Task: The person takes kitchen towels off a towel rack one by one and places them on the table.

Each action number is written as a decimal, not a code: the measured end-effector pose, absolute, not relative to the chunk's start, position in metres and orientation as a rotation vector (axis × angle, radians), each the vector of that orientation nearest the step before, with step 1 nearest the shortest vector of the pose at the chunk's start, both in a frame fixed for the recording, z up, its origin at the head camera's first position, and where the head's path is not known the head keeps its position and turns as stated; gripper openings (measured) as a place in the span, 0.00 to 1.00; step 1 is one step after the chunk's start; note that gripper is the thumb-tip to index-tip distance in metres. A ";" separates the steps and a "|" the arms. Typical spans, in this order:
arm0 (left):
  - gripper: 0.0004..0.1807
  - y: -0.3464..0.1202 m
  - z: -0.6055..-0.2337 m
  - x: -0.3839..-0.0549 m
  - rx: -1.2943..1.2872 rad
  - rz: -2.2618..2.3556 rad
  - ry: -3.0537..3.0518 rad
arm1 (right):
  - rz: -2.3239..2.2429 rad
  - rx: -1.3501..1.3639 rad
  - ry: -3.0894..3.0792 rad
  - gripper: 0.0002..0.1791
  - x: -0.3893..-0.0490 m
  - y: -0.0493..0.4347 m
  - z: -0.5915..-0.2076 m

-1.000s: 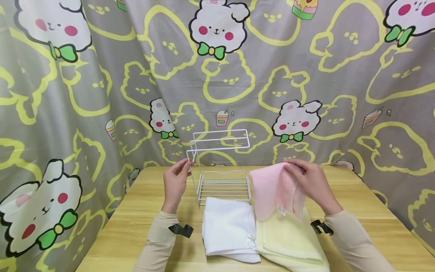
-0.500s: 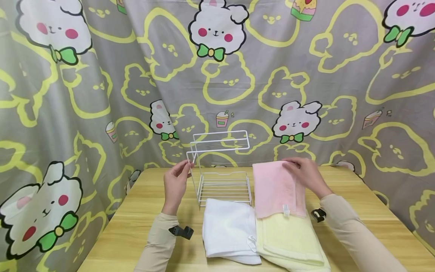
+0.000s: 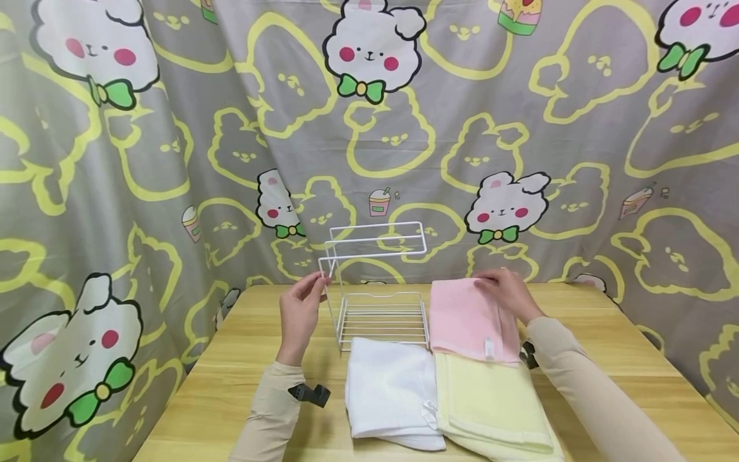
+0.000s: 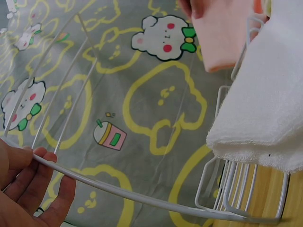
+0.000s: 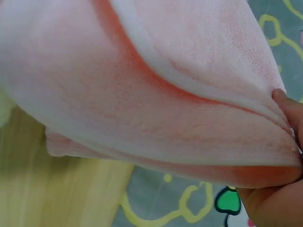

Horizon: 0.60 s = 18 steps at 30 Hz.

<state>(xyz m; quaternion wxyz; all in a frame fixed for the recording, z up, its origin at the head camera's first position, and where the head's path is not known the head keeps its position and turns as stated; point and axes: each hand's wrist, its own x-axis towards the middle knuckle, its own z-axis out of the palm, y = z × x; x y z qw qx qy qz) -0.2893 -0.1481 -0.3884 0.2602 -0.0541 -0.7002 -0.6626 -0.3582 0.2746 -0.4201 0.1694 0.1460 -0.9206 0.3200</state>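
Note:
My left hand [image 3: 301, 314] pinches the left front upright of a white wire rack [image 3: 381, 314]; in the left wrist view thumb and fingertips meet round the rod. My right hand [image 3: 508, 292] pinches the upper edge of a folded pink towel [image 3: 462, 317], whose white tag hangs near its lower edge. That towel is right of the rack, its lower edge overlapping the yellow towel in the head view. In the right wrist view the pink towel's folded layers sag from the thumb and fingers. Nearer me lie a folded white towel [image 3: 392, 391] and a folded yellow towel [image 3: 491, 404], side by side.
The wooden table [image 3: 231, 385] carries everything. A patterned grey curtain [image 3: 392, 141] hangs behind it and along both sides. The rack has a slatted base and a three-rod top reaching right. A black strap device [image 3: 310, 394] sits on the left wrist.
The pink towel has gone from hanging bent to lying flatter, set slightly farther back. My right hand has shifted a little left and away from me with it. The left hand stays on the rack.

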 end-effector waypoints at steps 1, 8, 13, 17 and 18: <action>0.13 -0.148 -0.388 -0.289 -0.147 -1.797 -1.897 | 0.910 0.411 -2.624 0.11 -0.360 0.275 -0.423; 0.12 -0.148 -0.388 -0.290 -0.157 -1.797 -1.894 | 0.917 0.436 -2.639 0.11 -0.370 0.273 -0.437; 0.12 -0.149 -0.389 -0.289 -0.168 -1.790 -1.890 | 0.983 0.451 -2.666 0.10 -0.373 0.272 -0.445; 0.13 -0.148 -0.389 -0.287 -0.169 -1.779 -1.901 | 1.026 0.465 -2.682 0.10 -0.375 0.271 -0.453; 0.13 -0.148 -0.388 -0.287 -0.170 -1.778 -1.902 | 1.029 0.471 -2.686 0.10 -0.376 0.271 -0.455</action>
